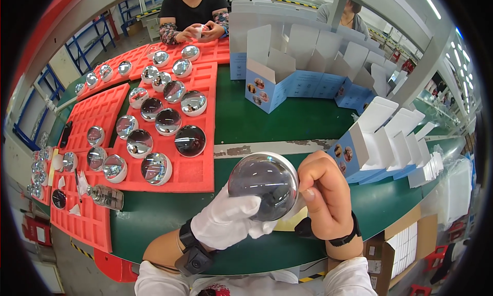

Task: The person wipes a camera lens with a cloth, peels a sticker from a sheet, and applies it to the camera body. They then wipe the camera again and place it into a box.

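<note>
My left hand (226, 221), in a white glove, is closed around a round glossy dome (262, 185) with a smoky see-through front and a white rim. It holds the dome up above the green table, tilted toward me. My bare right hand (326, 193) is at the dome's right rim, thumb and forefinger pinched together. Whatever lies between those fingertips is too small to make out. Below the hands a pale yellow sheet (291, 222) shows in part. Several similar mirror-like domes, such as a dark one (190, 141), sit in a red foam tray (192, 178) to the left.
Open blue-and-white boxes (313, 83) stand across the table's far side, with more boxes (359, 152) at the right. A glass bottle (105, 197) lies by the trays at left. A cardboard carton (405, 250) is at lower right. Across the table a co-worker (195, 13) handles a small white object.
</note>
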Demonstrator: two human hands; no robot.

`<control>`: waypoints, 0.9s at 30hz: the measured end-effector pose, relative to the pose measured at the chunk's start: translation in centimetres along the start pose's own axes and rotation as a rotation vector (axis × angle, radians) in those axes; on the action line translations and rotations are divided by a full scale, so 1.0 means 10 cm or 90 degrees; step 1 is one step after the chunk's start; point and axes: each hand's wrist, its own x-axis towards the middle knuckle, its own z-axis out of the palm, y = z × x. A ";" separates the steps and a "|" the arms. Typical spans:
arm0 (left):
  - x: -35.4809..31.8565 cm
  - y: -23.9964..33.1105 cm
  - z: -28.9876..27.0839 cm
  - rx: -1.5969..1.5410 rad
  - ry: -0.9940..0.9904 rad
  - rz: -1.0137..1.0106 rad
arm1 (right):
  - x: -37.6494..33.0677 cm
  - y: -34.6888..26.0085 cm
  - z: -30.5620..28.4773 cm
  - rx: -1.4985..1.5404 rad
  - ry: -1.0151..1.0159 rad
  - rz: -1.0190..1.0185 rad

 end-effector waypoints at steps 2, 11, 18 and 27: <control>-0.02 -0.01 -0.01 -0.009 0.001 0.008 | 0.00 0.00 0.00 0.029 -0.009 0.009; -0.05 -0.03 0.05 -0.057 0.029 0.036 | -0.01 0.07 0.01 0.101 -0.003 -0.044; -0.05 0.03 -0.02 -0.008 -0.044 0.026 | 0.02 0.02 0.18 0.309 0.167 -0.049; 0.00 0.00 0.10 0.090 0.027 0.122 | 0.00 0.04 -0.03 0.004 0.065 -0.138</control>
